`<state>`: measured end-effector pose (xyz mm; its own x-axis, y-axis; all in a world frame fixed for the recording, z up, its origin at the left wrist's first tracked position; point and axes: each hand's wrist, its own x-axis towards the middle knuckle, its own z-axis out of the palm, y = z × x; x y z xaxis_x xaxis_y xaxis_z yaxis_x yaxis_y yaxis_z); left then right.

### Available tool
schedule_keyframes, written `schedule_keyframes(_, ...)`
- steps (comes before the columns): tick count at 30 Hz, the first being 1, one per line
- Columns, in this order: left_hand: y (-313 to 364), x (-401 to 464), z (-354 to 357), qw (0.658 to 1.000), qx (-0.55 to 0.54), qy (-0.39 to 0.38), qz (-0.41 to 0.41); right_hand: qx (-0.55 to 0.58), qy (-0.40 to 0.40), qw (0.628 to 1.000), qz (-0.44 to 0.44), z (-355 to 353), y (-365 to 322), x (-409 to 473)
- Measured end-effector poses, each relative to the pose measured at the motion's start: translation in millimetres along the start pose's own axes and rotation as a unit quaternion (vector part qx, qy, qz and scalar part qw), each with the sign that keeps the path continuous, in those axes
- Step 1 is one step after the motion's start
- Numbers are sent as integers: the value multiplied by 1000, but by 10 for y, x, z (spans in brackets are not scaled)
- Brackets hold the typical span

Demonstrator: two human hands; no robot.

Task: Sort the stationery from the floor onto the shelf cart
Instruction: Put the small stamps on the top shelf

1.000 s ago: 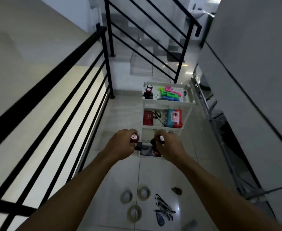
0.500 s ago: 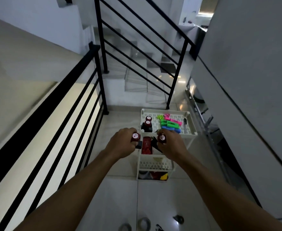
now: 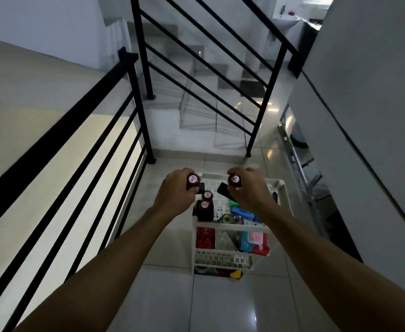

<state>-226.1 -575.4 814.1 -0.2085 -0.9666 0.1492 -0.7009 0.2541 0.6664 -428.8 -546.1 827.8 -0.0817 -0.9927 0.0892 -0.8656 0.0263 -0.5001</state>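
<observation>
on cart (image 3: 281, 188): 2 bottles (image 3: 205, 205); 2 held (image 3: 193, 180)

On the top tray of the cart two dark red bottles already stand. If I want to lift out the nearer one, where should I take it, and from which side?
Probably best at the round cap of the nearer bottle, coming straight down from above. It stands upright at the left edge of the top tray, with the second bottle close behind and the tray wall beside it, so side access looks cramped; only the cap is free.
</observation>
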Motion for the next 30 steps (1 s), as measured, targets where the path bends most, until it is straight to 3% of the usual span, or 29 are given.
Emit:
schedule_keyframes(10,-232,557,707,996,-37,-65,-45,-21,-15,999,-38,265,262,880)
schedule_keyframes(17,-369,706,770,986,-84,-100,-105,-14,-79,996,-44,649,206,1102)
schedule_keyframes(26,-448,720,765,979,-50,-160,-118,-25,-146,987,-58,874,182,1218)
schedule_keyframes(30,-486,661,791,983,-44,-140,-111,-23,-146,987,-62,888,175,1217)
